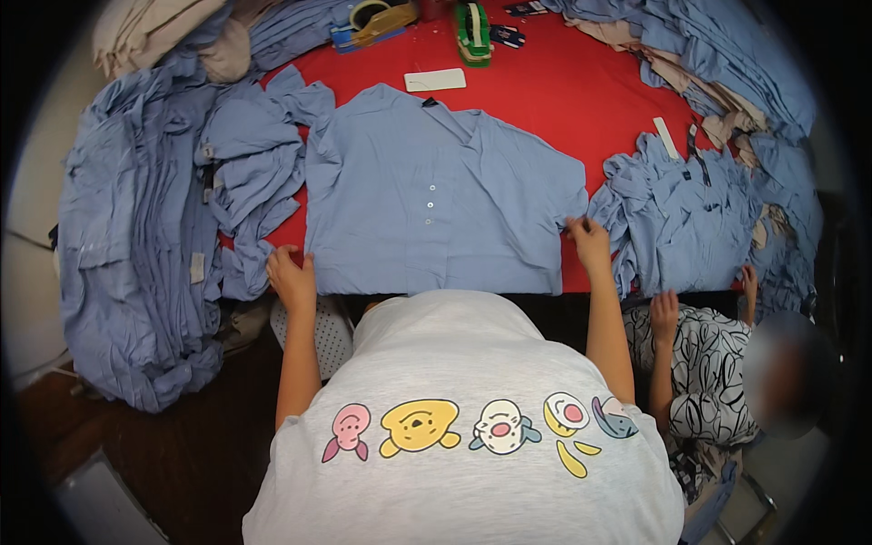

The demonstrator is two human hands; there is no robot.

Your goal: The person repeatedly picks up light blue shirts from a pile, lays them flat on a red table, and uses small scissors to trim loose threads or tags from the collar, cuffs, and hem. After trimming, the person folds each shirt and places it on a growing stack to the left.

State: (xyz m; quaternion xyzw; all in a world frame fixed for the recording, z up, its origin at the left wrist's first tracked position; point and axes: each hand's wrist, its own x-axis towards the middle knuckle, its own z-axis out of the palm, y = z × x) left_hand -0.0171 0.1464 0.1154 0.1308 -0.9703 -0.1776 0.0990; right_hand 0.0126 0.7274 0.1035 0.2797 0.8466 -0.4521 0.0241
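Observation:
A light blue button shirt [436, 195] lies spread flat, front up, on the red table [563, 100]. My left hand [291, 277] pinches the shirt's lower left edge near the table's front. My right hand [590, 243] grips the shirt's right sleeve edge. Both arms reach up from beside my grey printed T-shirt.
Heaps of blue shirts [145, 227] fill the left side, with another pile [690, 213] on the right. A white card [434, 80], a green tool [473, 34] and a tape dispenser [377, 20] sit at the back. A second person's hands [665, 313] touch the right pile.

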